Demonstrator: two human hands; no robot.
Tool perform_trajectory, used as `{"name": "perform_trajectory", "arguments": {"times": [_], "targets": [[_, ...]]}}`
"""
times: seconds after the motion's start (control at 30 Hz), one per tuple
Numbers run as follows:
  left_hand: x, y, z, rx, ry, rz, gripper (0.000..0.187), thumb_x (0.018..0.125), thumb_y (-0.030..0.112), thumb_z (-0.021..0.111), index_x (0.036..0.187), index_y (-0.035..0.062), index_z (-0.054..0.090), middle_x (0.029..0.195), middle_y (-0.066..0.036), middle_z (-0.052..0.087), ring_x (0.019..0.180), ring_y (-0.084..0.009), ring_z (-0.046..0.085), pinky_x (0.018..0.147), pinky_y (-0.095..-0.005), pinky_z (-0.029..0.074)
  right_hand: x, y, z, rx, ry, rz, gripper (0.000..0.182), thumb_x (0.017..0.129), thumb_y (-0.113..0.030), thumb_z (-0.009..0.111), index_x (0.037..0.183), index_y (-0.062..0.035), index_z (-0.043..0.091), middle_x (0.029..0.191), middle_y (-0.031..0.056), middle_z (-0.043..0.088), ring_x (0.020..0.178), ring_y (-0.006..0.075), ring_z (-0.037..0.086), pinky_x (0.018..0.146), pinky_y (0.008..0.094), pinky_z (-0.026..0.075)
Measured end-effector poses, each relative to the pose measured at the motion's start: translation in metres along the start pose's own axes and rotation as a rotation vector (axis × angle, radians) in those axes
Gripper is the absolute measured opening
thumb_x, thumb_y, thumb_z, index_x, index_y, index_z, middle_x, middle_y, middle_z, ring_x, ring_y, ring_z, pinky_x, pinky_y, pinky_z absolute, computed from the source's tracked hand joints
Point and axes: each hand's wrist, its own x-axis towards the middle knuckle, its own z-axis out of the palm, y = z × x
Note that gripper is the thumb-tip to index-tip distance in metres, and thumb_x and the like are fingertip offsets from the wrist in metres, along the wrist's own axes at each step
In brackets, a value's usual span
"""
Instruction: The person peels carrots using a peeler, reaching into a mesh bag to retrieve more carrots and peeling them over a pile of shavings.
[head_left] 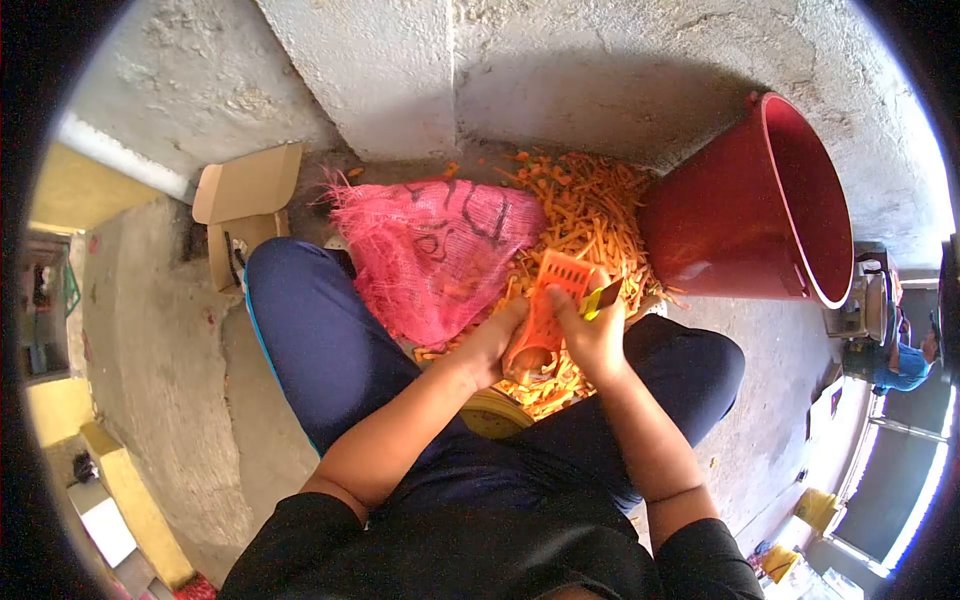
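Note:
An orange plastic slotted tool [562, 280], which looks like a hand grater, is held upright between my two hands over a heap of orange strips [590, 215]. My left hand [493, 345] is closed round its left side. From the right, my right hand [592, 340] grips it with the thumb laid on its face. A yellow-green handle with a dark flat blade [601, 299] sticks out of the same right hand. A brownish rounded piece [530, 364] shows at the tool's lower end. Below my hands is the rim of a yellow container [497, 412], with orange strips beside it.
A pink woven sack [430, 255] lies before my left knee. A large dark red bucket [720, 215] leans over on the right. At the left sits an opened cardboard box [248, 215]. A rough concrete wall [560, 80] rises behind. Far right, a person in blue [905, 365] appears.

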Motion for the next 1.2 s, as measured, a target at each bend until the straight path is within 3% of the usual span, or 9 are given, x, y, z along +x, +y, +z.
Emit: {"name": "perform_trajectory", "arguments": {"times": [0.07, 0.13, 0.27, 0.43, 0.47, 0.63, 0.83, 1.03, 1.2], "targets": [[-0.005, 0.000, 0.001, 0.065, -0.060, -0.019, 0.039, 0.087, 0.037, 0.036, 0.110, 0.0071, 0.044, 0.094, -0.010, 0.057, 0.079, -0.0190, 0.058, 0.070, -0.0330, 0.049, 0.025, 0.011, -0.019, -0.224, 0.179, -0.270, 0.017, 0.078, -0.006, 0.056, 0.093, -0.0019, 0.050, 0.082, 0.0035, 0.055, 0.074, 0.0093, 0.050, 0.065, 0.0236, 0.041], [-0.025, 0.009, 0.016, 0.145, -0.090, -0.058, 0.040, 0.087, 0.040, 0.037, 0.110, 0.0078, 0.044, 0.090, -0.009, 0.058, 0.074, -0.0181, 0.058, 0.066, -0.0312, 0.050, 0.051, 0.019, -0.043, -0.122, 0.316, -0.016, 0.017, 0.081, -0.015, 0.055, 0.091, -0.0023, 0.051, 0.078, 0.0023, 0.055, 0.069, 0.0088, 0.049, 0.064, 0.0230, 0.041], [-0.014, 0.006, 0.021, -0.008, 0.136, -0.088, 0.042, 0.086, 0.042, 0.037, 0.107, 0.0077, 0.045, 0.080, -0.010, 0.058, 0.058, -0.0186, 0.058, 0.051, -0.0292, 0.050, 0.059, 0.027, -0.043, -0.238, 0.393, -0.064, 0.019, 0.080, -0.016, 0.057, 0.091, -0.0009, 0.052, 0.078, 0.0033, 0.056, 0.069, 0.0088, 0.050, 0.064, 0.0232, 0.041], [-0.037, 0.016, 0.031, 0.203, -0.009, -0.104, 0.042, 0.085, 0.042, 0.038, 0.108, 0.0070, 0.045, 0.079, -0.010, 0.057, 0.060, -0.0191, 0.058, 0.053, -0.0293, 0.049, 0.081, 0.034, -0.074, -0.395, 0.675, -0.292, 0.020, 0.076, -0.011, 0.059, 0.092, -0.0015, 0.052, 0.084, 0.0102, 0.059, 0.071, 0.0174, 0.054, 0.067, 0.0293, 0.043], [-0.043, 0.018, 0.034, 0.273, -0.011, -0.103, 0.043, 0.086, 0.042, 0.038, 0.108, 0.0067, 0.044, 0.079, -0.010, 0.058, 0.060, -0.0193, 0.058, 0.053, -0.0293, 0.049, 0.083, 0.036, -0.087, -0.105, 0.701, -0.075, 0.018, 0.078, -0.011, 0.058, 0.092, -0.0017, 0.053, 0.084, 0.0070, 0.059, 0.070, 0.0150, 0.053, 0.066, 0.0271, 0.043], [-0.036, 0.019, 0.015, 0.417, -0.047, -0.049, 0.052, 0.072, 0.022, 0.061, 0.115, 0.0042, 0.040, 0.097, -0.005, 0.052, 0.086, -0.0140, 0.053, 0.072, -0.0265, 0.045, 0.068, 0.022, -0.076, 0.029, 0.580, -0.078, 0.018, 0.079, -0.011, 0.057, 0.094, -0.0016, 0.052, 0.080, 0.0049, 0.056, 0.072, 0.0097, 0.051, 0.065, 0.0233, 0.042], [-0.028, 0.011, 0.007, 0.846, -0.020, 0.229, 0.061, 0.067, 0.018, 0.068, 0.118, 0.0033, 0.039, 0.107, -0.006, 0.051, 0.099, -0.0146, 0.047, 0.088, -0.0275, 0.034, 0.064, 0.031, -0.070, -0.103, 0.528, -0.129, 0.018, 0.080, -0.016, 0.058, 0.090, -0.0020, 0.052, 0.075, 0.0024, 0.056, 0.066, 0.0084, 0.051, 0.061, 0.0229, 0.042], [-0.024, 0.012, 0.011, 0.383, 0.139, 0.094, 0.054, 0.078, 0.044, 0.051, 0.111, 0.0016, 0.045, 0.098, -0.010, 0.056, 0.087, -0.0176, 0.054, 0.077, -0.0289, 0.043, 0.054, 0.019, -0.056, -0.061, 0.424, -0.088, 0.019, 0.081, -0.018, 0.056, 0.090, -0.0018, 0.052, 0.077, 0.0018, 0.056, 0.069, 0.0074, 0.050, 0.062, 0.0223, 0.041], [-0.032, 0.017, 0.020, 0.161, -0.138, -0.041, 0.053, 0.081, 0.053, 0.038, 0.090, 0.0025, 0.049, 0.066, -0.012, 0.055, 0.055, -0.0198, 0.055, 0.050, -0.0286, 0.046, 0.049, 0.023, -0.043, 0.175, 0.319, 0.036, 0.021, 0.080, -0.014, 0.057, 0.096, -0.0026, 0.051, 0.082, 0.0027, 0.056, 0.073, 0.0093, 0.051, 0.068, 0.0231, 0.041]]}}
